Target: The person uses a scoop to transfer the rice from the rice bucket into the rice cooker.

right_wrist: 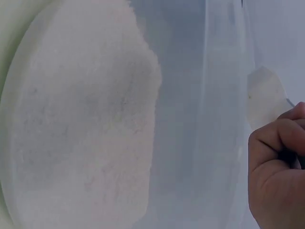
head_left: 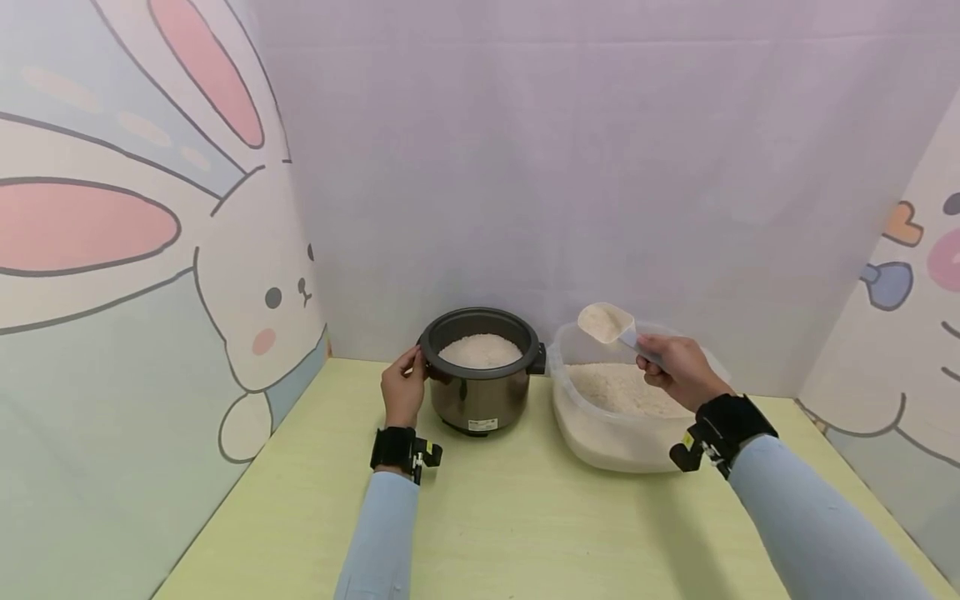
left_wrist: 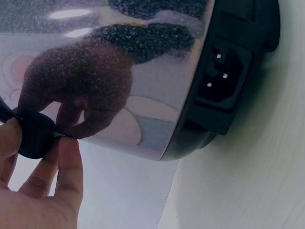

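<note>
At the left of the table stands a dark rice cooker [head_left: 461, 400] without a lid, white rice [head_left: 480, 352] showing inside it. My left hand [head_left: 402, 392] pinches the small black side handle [left_wrist: 34, 138] between thumb and fingers. My right hand [head_left: 678, 367] grips a measuring scoop [head_left: 627, 335] by its handle, with rice lying in the cup. The scoop is raised over the back rim of a translucent plastic bin [head_left: 557, 367] that holds more rice [head_left: 622, 387]. In the right wrist view, curled fingers hide most of the scoop's handle.
Both vessels stand side by side on a pale yellow-green table [head_left: 495, 517]. A plain light curtain [head_left: 480, 167] hangs close behind them. Panels with cartoon rabbits close off the left and right sides. A power socket [left_wrist: 223, 74] is on the cooker's lower side.
</note>
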